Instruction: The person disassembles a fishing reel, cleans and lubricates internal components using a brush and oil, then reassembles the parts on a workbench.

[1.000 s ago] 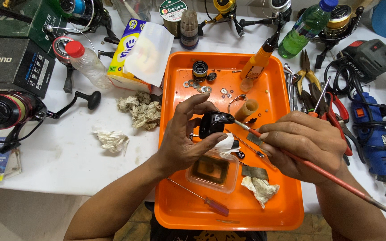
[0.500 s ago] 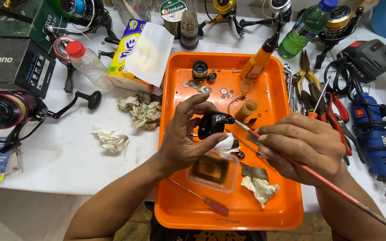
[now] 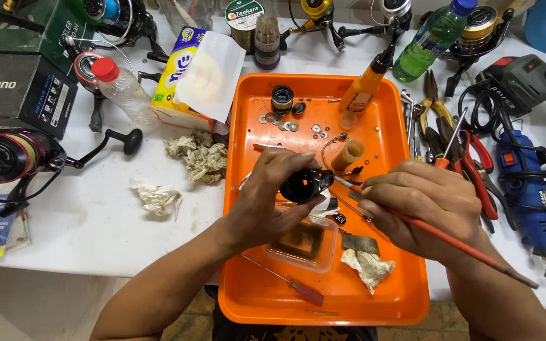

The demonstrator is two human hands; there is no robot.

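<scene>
My left hand [image 3: 273,196] holds a small black reel body [image 3: 304,185] above the orange tray [image 3: 248,113], with a bit of white tissue under it. My right hand [image 3: 421,208] grips a thin red-handled brush [image 3: 469,247] like a pencil, and its metal tip touches the right side of the reel body. Below the hands sits a clear shallow plastic tub [image 3: 301,243] with brownish liquid.
On the tray lie washers [image 3: 282,121], a black spool part [image 3: 282,99], an orange oil bottle [image 3: 364,88], a dirty rag [image 3: 368,265] and a red screwdriver [image 3: 298,289]. Pliers [image 3: 475,170] and a blue rotary tool [image 3: 529,189] lie right; reels, a box, tissues and a bottle left.
The brush handle has swung slightly in my right hand; its tip stays at the reel body. My left hand keeps the same grip.
</scene>
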